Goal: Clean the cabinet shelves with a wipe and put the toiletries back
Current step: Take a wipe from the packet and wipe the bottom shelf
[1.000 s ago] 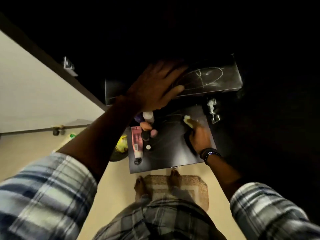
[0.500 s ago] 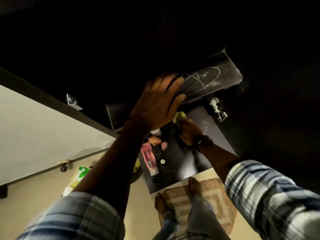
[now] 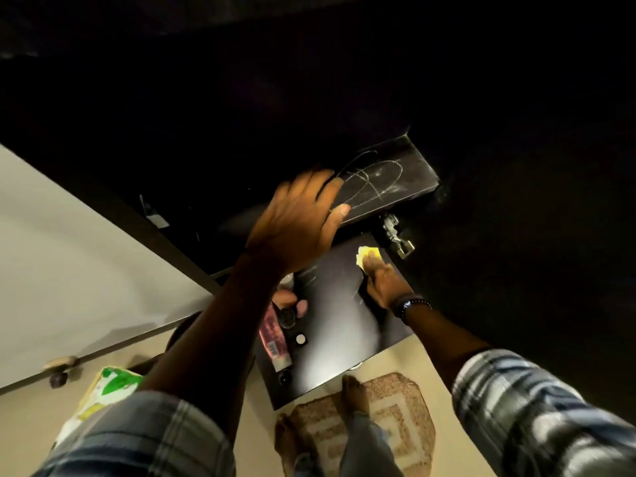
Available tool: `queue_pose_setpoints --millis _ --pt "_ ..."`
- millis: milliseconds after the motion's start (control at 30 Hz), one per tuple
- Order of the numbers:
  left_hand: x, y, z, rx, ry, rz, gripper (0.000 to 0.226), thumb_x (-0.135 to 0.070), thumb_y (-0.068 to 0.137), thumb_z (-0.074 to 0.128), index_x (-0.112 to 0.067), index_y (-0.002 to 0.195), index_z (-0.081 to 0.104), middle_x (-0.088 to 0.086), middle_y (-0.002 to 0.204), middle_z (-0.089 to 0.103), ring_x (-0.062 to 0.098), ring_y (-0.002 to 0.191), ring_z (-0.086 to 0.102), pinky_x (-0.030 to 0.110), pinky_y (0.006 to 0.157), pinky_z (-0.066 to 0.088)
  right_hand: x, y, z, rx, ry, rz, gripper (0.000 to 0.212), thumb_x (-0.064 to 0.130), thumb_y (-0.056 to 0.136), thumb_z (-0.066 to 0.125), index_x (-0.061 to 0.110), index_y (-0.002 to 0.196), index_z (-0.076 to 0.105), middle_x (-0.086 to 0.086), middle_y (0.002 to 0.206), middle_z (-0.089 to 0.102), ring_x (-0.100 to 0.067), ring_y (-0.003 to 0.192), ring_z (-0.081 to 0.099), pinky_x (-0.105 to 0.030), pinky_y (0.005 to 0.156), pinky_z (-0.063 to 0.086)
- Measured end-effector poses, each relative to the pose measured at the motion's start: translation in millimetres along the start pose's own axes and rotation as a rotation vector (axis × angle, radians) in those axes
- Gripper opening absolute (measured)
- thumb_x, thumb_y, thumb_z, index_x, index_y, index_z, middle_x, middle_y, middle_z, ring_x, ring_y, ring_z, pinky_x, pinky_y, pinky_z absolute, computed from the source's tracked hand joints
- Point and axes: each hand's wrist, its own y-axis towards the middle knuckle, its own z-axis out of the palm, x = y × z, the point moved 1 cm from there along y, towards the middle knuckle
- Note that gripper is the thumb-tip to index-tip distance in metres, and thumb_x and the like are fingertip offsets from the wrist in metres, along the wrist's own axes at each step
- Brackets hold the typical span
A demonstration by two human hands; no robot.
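My right hand [image 3: 383,282] presses a pale yellow wipe [image 3: 367,255] onto the far right corner of the lower dark shelf [image 3: 337,335]. My left hand [image 3: 297,222] lies flat with spread fingers on the front edge of the upper dark shelf [image 3: 385,180], whose surface shows pale smear marks. Along the lower shelf's left side stand the toiletries: a pink tube [image 3: 273,342], a white-capped bottle [image 3: 287,280], an orange sponge [image 3: 285,297], a pink one [image 3: 303,307] and small dark jars [image 3: 300,339].
The white cabinet door [image 3: 79,270] hangs open at the left. A metal hinge [image 3: 395,234] sits right of the wipe. On the floor lie a green and white packet [image 3: 110,390] and a brown patterned mat [image 3: 378,425] under my bare feet. The cabinet interior is dark.
My right hand has slid the wipe from the shelf's middle out to its far right corner. My left hand stays on the upper shelf's edge. The view has tilted.
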Motion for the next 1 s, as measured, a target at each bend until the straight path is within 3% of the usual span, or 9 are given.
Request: queue_pose_setpoints --millis 100,167,233,333,433,567,733,900,1000 --pt "-1 -1 -1 0.003 -0.007 -0.007 0.046 -0.038 0.097 0.037 -0.011 0.133 0.046 0.009 0.138 0.048 0.023 0.127 0.043 0.041 0.099 0.038 30 32 -2 0.042 -0.043 0.003 0.064 0.018 0.093 0.046 0.007 0.150 0.019 -0.014 0.159 0.010 -0.031 0.147 0.013 -0.044 0.116 0.016" --pt "-3 -1 -2 0.005 -0.022 -0.007 0.045 -0.038 0.097 0.037 -0.011 0.133 0.046 0.008 0.138 0.047 0.023 0.127 0.043 0.040 0.099 0.037 45 15 14 0.068 -0.115 -0.052 0.063 0.029 0.095 0.030 0.005 0.150 0.015 -0.014 0.160 0.007 -0.029 0.148 0.010 -0.045 0.117 0.015" --pt "-3 -2 -3 0.000 -0.023 -0.009 0.045 -0.038 0.097 0.037 -0.012 0.133 0.047 0.008 0.138 0.047 0.023 0.126 0.043 0.040 0.098 0.038 50 -26 42 0.049 -0.077 -0.112 0.070 0.042 0.089 0.016 0.005 0.149 0.023 -0.015 0.158 0.018 -0.030 0.146 0.019 -0.049 0.118 0.020" --pt "-2 -2 -1 -0.005 -0.033 -0.012 0.046 -0.040 0.097 0.035 -0.012 0.134 0.045 0.007 0.140 0.046 0.024 0.129 0.041 0.041 0.099 0.037 29 -98 82 0.068 -0.069 -0.131 0.067 0.053 0.096 0.021 0.011 0.148 0.029 -0.010 0.156 0.027 -0.028 0.143 0.030 -0.047 0.114 0.031" --pt "-1 -3 -1 -0.014 -0.030 0.006 0.048 -0.040 0.097 0.032 -0.012 0.134 0.045 0.007 0.140 0.046 0.024 0.132 0.039 0.041 0.101 0.037 -4 -126 82 0.066 -0.093 -0.001 0.085 0.072 0.089 0.005 0.017 0.152 0.018 0.000 0.158 0.012 -0.022 0.148 0.015 -0.037 0.121 0.011" --pt "0 -3 2 -0.022 -0.022 0.001 0.049 -0.041 0.098 0.032 -0.012 0.135 0.044 0.007 0.141 0.045 0.023 0.133 0.037 0.040 0.103 0.035 -19 -68 37 0.009 -0.135 0.136 0.116 0.085 0.067 -0.014 0.008 0.152 0.004 -0.012 0.160 0.001 -0.024 0.149 -0.001 -0.035 0.119 0.000" --pt "1 -2 1 -0.048 -0.009 0.010 0.047 -0.040 0.098 0.034 -0.011 0.133 0.047 0.009 0.138 0.048 0.024 0.130 0.041 0.040 0.101 0.036 19 3 31 0.017 -0.171 0.172 0.085 0.063 0.094 0.021 0.005 0.151 -0.003 -0.016 0.158 -0.012 -0.028 0.148 -0.009 -0.038 0.119 -0.005" --pt "1 -3 1 -0.063 -0.029 -0.013 0.047 -0.040 0.098 0.033 -0.011 0.132 0.048 0.008 0.137 0.049 0.025 0.131 0.041 0.041 0.100 0.039 41 -89 70 0.044 -0.152 -0.117 0.077 0.061 0.094 0.009 0.011 0.152 -0.003 -0.004 0.150 -0.023 -0.021 0.145 -0.017 -0.039 0.122 0.001" --pt "-1 -4 1 -0.059 -0.034 -0.014 0.048 -0.041 0.098 0.030 -0.012 0.132 0.047 0.008 0.138 0.048 0.025 0.131 0.040 0.041 0.101 0.038 18 -106 70 0.059 -0.145 -0.102 0.083 0.065 0.088 0.001 0.012 0.152 0.002 -0.006 0.157 -0.012 -0.023 0.148 -0.009 -0.036 0.122 0.003"
